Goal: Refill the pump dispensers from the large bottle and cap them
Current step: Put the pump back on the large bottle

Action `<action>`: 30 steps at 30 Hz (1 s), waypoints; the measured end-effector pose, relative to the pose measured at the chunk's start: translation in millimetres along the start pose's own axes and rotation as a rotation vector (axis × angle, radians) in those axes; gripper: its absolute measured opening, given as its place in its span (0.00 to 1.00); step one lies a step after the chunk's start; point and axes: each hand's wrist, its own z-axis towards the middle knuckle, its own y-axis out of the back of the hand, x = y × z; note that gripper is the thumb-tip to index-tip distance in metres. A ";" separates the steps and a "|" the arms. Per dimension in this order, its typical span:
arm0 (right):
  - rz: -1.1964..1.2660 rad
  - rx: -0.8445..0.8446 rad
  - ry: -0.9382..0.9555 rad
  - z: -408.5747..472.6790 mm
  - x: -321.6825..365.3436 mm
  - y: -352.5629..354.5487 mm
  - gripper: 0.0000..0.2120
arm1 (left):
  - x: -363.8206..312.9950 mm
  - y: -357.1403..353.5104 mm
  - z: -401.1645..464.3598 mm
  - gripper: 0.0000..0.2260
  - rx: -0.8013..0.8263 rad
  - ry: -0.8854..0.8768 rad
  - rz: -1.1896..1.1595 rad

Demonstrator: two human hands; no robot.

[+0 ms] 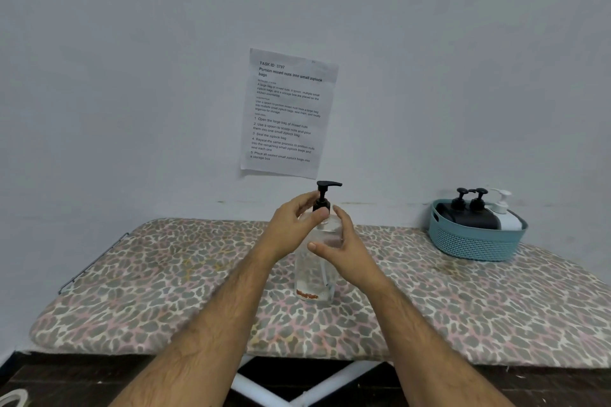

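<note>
A clear pump bottle (312, 277) stands upright in the middle of the ironing board (165, 291). Its black pump head (325, 192) sits on the neck, spout pointing right. My left hand (294, 228) pinches the black collar of the pump with thumb and fingers. My right hand (337, 244) wraps around the upper body of the bottle from the right, thumb across the front. A teal basket (476, 241) at the back right holds two black pump dispensers (469, 218) and a white pump dispenser (507, 218).
The board has a leopard-print cover and stands against a pale wall. A printed paper sheet (287, 112) hangs on the wall behind the bottle. White board legs (264, 387) and dark floor show below the near edge.
</note>
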 end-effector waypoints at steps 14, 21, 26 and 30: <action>0.096 -0.117 -0.124 -28.8 -49.6 5.0 0.23 | 62.1 -10.6 -52.2 0.16 -0.028 0.196 -0.214; 0.132 -0.258 -0.043 -3.4 -48.1 37.4 0.20 | 53.3 -43.2 -6.7 0.15 -0.058 0.154 -0.255; 0.112 -0.293 -0.033 20.6 -53.8 81.8 0.19 | 46.4 -80.3 39.3 0.15 -0.030 0.123 -0.267; 0.077 -0.328 -0.039 43.8 -64.0 112.0 0.19 | 47.5 -109.8 75.4 0.17 0.021 0.116 -0.269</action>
